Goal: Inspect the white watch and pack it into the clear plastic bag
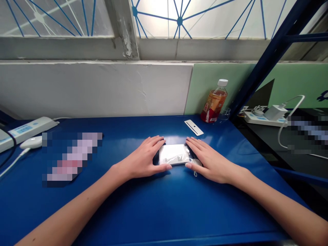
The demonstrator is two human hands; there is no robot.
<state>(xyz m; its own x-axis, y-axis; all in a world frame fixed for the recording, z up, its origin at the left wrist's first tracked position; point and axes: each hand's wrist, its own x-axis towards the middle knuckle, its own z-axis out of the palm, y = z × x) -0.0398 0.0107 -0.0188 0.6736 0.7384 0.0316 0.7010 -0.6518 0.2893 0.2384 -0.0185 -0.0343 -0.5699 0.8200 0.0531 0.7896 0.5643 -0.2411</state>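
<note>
A small white pack [174, 153] in clear plastic lies on the blue table [164, 205]. My left hand [147, 157] rests at the pack's left side, fingers stretched forward and thumb apart along the near edge. On the right side my right hand [208, 159] mirrors it, fingers extended and thumb apart near the pack's lower right corner. Neither hand is closed round anything. Under and beside the right thumb show a round, pale item [196, 162] and a short beaded chain [195, 174], partly covered by the hand.
Behind the hands lie a white card with a slot [194, 127] and a drink bottle [214, 101] by the wall. A blurred-out object [73, 159] is at left, near a power strip [30, 130] and white charger [32, 142]. Another strip [265, 118] sits beyond the blue post [266, 58].
</note>
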